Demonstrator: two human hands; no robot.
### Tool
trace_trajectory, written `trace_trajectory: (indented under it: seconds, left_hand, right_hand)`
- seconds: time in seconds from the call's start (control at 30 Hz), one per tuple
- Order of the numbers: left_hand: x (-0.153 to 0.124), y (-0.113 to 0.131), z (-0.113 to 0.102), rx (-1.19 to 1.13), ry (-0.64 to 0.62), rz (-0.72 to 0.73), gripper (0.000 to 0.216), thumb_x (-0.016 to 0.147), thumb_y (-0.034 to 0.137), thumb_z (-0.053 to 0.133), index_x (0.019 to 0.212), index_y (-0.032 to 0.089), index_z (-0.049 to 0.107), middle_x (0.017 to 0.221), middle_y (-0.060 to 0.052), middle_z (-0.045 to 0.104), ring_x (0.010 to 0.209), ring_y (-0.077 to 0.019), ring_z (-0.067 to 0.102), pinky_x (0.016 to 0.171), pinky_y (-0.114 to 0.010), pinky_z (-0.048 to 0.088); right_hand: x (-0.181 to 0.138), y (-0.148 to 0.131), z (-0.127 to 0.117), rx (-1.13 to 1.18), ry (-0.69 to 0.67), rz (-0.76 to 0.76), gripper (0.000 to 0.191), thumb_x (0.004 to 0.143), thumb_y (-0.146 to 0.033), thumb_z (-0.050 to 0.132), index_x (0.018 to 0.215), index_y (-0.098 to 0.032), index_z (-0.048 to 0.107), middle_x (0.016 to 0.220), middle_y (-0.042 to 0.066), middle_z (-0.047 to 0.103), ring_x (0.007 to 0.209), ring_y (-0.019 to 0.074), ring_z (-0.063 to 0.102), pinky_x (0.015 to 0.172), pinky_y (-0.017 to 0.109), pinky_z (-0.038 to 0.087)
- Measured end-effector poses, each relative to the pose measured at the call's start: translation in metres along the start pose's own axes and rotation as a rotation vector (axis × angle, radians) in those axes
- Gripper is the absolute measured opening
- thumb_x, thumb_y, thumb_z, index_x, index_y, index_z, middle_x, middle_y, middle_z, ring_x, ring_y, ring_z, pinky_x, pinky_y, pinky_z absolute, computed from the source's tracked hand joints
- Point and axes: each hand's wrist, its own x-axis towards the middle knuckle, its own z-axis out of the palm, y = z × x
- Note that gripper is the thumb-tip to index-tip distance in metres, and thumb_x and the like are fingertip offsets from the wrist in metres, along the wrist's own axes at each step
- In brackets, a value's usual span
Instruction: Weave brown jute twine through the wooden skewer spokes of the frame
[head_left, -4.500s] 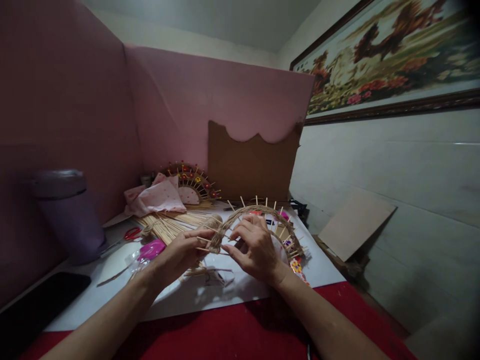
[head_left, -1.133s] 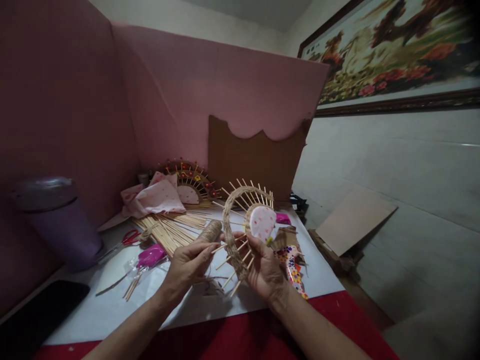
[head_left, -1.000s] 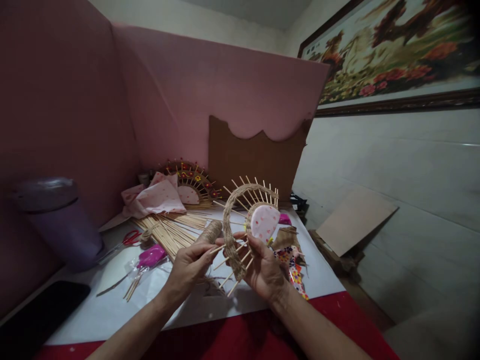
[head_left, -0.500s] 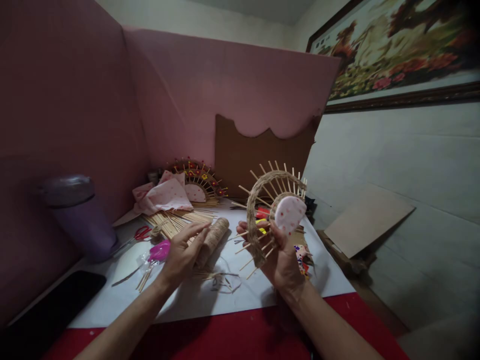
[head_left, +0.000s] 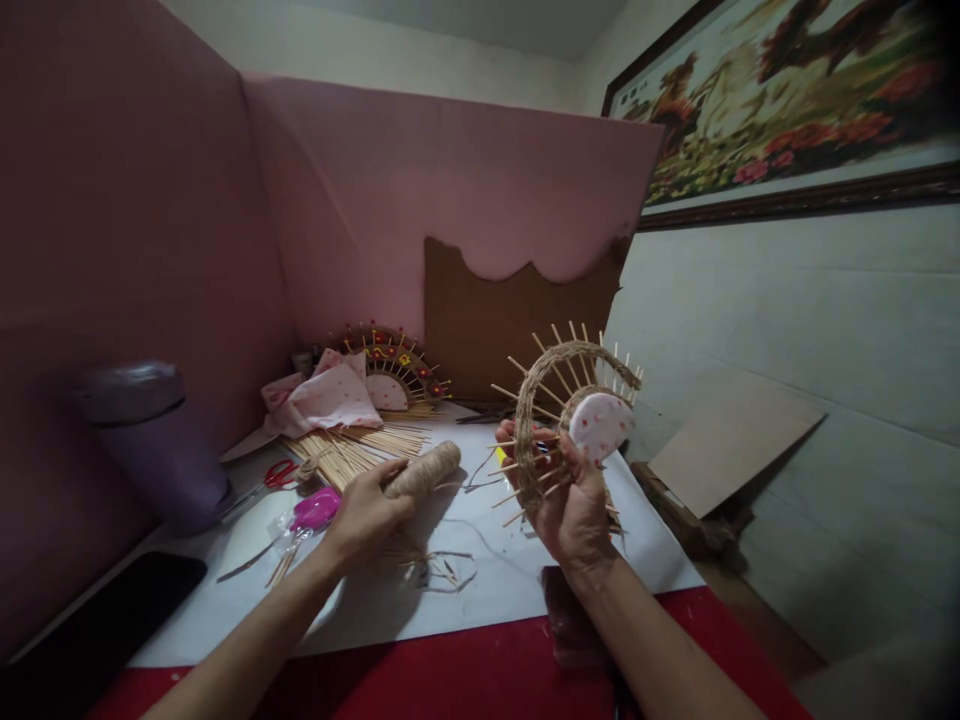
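Note:
My left hand (head_left: 371,513) is closed around one end of a roll of jute twine (head_left: 425,470), which tilts up to the right over the white table covering. In my right hand (head_left: 577,510) is a half-round fan of thin wooden sticks (head_left: 529,440), banded with a woven twine arc. At its centre sits a pale pink, spotted fabric half-disc (head_left: 600,427), pinched near my thumb. The fingers behind the fan are partly hidden. Loose twine and short stick pieces (head_left: 442,572) lie on the white covering between my hands.
A finished-looking fan with red and yellow trim (head_left: 397,360) leans at the back beside spotted pink cloth (head_left: 330,395) and a heap of sticks (head_left: 352,450). Red scissors (head_left: 279,474), a magenta item (head_left: 315,508), a purple bottle (head_left: 161,450) and a black phone (head_left: 112,610) are on the left.
My left hand has taken hold of the twine roll and raised it off the table. My right hand has shifted the fan slightly to the right.

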Motion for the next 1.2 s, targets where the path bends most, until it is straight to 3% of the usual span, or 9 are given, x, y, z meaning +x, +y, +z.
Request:
trace_trajectory:
  seconds: [0.17,0.43,0.6,0.8,0.9,1.0,1.07,1.13,1.2]
  left_hand:
    - [0.025,0.018,-0.014,-0.714,-0.061,-0.237,0.025,0.06,0.018,0.068,0.083,0.013,0.06,0.076,-0.005,0.061,0.064,-0.016,0.058,0.059,-0.03,0.052]
    - [0.093,0.025,0.003,-0.716,-0.084,-0.458,0.023,0.076,0.032,0.056,0.08,0.01,0.051,0.061,-0.006,0.056,0.05,-0.0161,0.058,0.043,-0.025,0.05]
    - [0.103,0.022,0.015,-0.639,-0.139,-0.324,0.03,0.079,0.039,0.051,0.077,0.009,0.053,0.065,-0.005,0.058,0.064,-0.0206,0.063,0.055,-0.028,0.05]
    - [0.104,0.015,-0.016,-0.261,-0.177,-0.139,0.014,0.059,0.018,0.064,0.071,0.014,0.058,0.056,-0.002,0.057,0.055,-0.0193,0.058,0.053,-0.03,0.046]
    - [0.088,0.008,-0.048,-0.039,-0.206,-0.037,0.026,0.047,0.002,0.056,0.067,0.017,0.062,0.056,0.001,0.056,0.061,-0.0182,0.055,0.059,-0.026,0.043]
    - [0.058,0.0,-0.071,0.146,-0.274,0.072,0.046,0.043,-0.004,0.048,0.079,0.019,0.066,0.077,-0.003,0.061,0.079,-0.0211,0.054,0.073,-0.028,0.039]
    - [0.038,-0.005,-0.076,0.579,-0.401,0.346,0.052,0.048,-0.003,0.046,0.091,0.019,0.064,0.089,-0.007,0.059,0.084,-0.0228,0.052,0.075,-0.031,0.038]
    - [0.023,-0.008,-0.073,0.854,-0.473,0.483,0.046,0.056,-0.001,0.046,0.095,0.017,0.061,0.091,-0.01,0.057,0.08,-0.0225,0.052,0.07,-0.031,0.038]
    - [0.017,-0.01,-0.065,0.983,-0.449,0.546,0.041,0.061,0.0,0.044,0.095,0.016,0.06,0.09,-0.011,0.055,0.077,-0.0218,0.051,0.068,-0.032,0.038]
  right_hand:
    - [-0.001,-0.011,0.0,0.005,-0.015,-0.049,0.025,0.083,-0.035,0.048,0.085,-0.017,0.065,0.103,0.009,0.065,0.1,0.0209,0.059,0.076,0.032,0.051]
    - [-0.01,-0.039,0.021,0.005,-0.019,-0.094,0.019,0.079,-0.036,0.054,0.079,-0.021,0.065,0.098,0.007,0.067,0.092,0.0197,0.063,0.075,0.035,0.052]
    - [-0.014,-0.051,0.03,-0.033,-0.015,-0.103,0.017,0.078,-0.036,0.054,0.078,-0.022,0.064,0.102,0.007,0.066,0.1,0.0203,0.06,0.073,0.032,0.053]
    - [-0.004,-0.048,0.027,-0.064,-0.018,-0.137,0.019,0.079,-0.037,0.054,0.078,-0.021,0.065,0.103,0.009,0.065,0.101,0.0218,0.059,0.082,0.037,0.049]
    - [-0.002,-0.044,0.021,-0.055,-0.014,-0.124,0.019,0.079,-0.036,0.054,0.077,-0.021,0.065,0.101,0.008,0.066,0.1,0.0234,0.06,0.082,0.041,0.049]
    - [-0.002,-0.042,0.016,-0.053,0.012,-0.113,0.02,0.08,-0.036,0.053,0.076,-0.021,0.065,0.1,0.007,0.067,0.098,0.0225,0.061,0.08,0.039,0.051]
    - [-0.002,-0.042,0.013,-0.055,0.031,-0.115,0.021,0.08,-0.036,0.052,0.076,-0.021,0.065,0.101,0.007,0.066,0.098,0.022,0.061,0.077,0.036,0.052]
    - [-0.001,-0.041,0.012,-0.059,0.044,-0.119,0.02,0.08,-0.035,0.052,0.076,-0.02,0.066,0.103,0.008,0.066,0.1,0.022,0.06,0.074,0.034,0.053]
    - [-0.001,-0.04,0.01,-0.06,0.055,-0.119,0.02,0.08,-0.035,0.053,0.075,-0.021,0.066,0.103,0.008,0.066,0.101,0.0221,0.06,0.073,0.033,0.053]
